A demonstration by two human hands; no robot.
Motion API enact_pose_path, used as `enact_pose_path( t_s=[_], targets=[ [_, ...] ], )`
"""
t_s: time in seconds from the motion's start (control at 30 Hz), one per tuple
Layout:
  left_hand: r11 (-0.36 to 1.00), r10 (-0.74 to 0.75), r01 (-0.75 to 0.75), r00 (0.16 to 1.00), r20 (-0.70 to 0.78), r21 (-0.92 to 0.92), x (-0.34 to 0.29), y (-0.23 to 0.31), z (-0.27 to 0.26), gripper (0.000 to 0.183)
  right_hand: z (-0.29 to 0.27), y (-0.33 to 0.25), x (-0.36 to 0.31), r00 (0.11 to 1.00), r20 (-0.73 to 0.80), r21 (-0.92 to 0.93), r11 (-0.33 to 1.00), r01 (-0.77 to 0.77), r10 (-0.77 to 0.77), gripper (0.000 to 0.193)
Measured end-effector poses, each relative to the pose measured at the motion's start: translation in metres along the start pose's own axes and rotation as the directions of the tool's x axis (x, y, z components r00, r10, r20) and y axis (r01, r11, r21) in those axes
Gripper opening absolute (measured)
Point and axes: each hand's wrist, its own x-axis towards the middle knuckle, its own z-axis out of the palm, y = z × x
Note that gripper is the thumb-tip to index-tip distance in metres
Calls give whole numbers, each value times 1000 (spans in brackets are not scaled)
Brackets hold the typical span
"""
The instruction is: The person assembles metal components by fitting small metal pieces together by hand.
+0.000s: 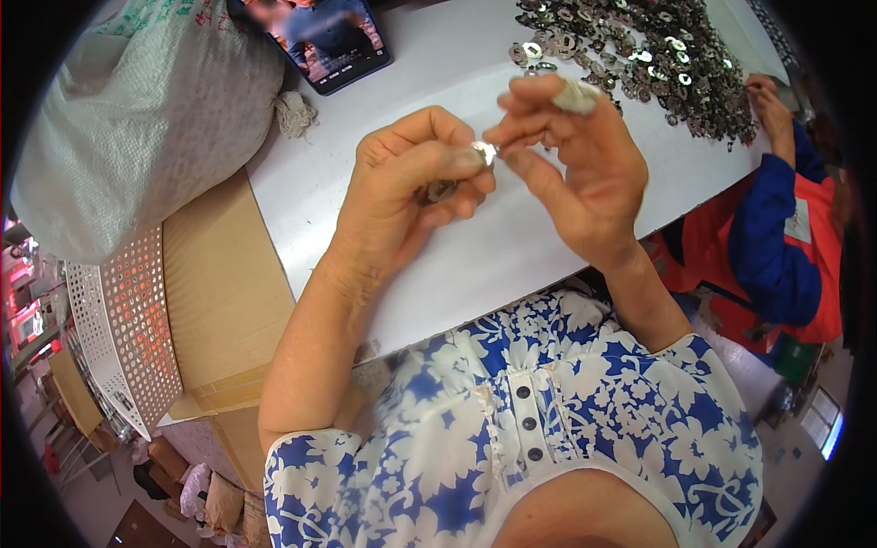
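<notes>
Left hand: thumb and index clamped on a small shiny metal piece; glare and fingertips hide its outline. Second metal piece in the curled fingers, partly covered. Right hand: thumb and fingertips right at the first piece, motion-blurred, can't tell if they grip it; pale wrap on one finger. Both over a smooth white tabletop. Beyond: pile of flat metal discs, some slotted, top cropped. Co-worker's hand at its right side, grip unclear. Leftward: phone, top cut off; fibrous string bundle; woven white sack, partly out of view; perforated white basket; tan cardboard.
</notes>
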Motion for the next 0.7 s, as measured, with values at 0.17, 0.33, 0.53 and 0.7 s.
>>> enact_pose_path(
  t_s=[0.17, 0.33, 0.53, 0.7],
  targets=[
    [973, 140, -112, 981, 131, -204, 4, 1, -14, 9, 5, 17, 10, 955, 296, -523, 834, 174, -14, 33],
    [952, 185, -122, 959, 212, -280, 4, 3, -15, 15, 10, 24, 3, 873, 464, -604, 668, 435, -149, 10],
    [949, 191, -125, 958, 214, -289, 2, 4, -14, 16, -6, 17, 7, 881, 469, -642, 663, 386, -60, 11],
    [966, 175, -139, 972, 158, -217, 2, 5, -8, 12, -6, 7, 8, 877, 479, -608, 707, 360, -35, 12]
  ],
)
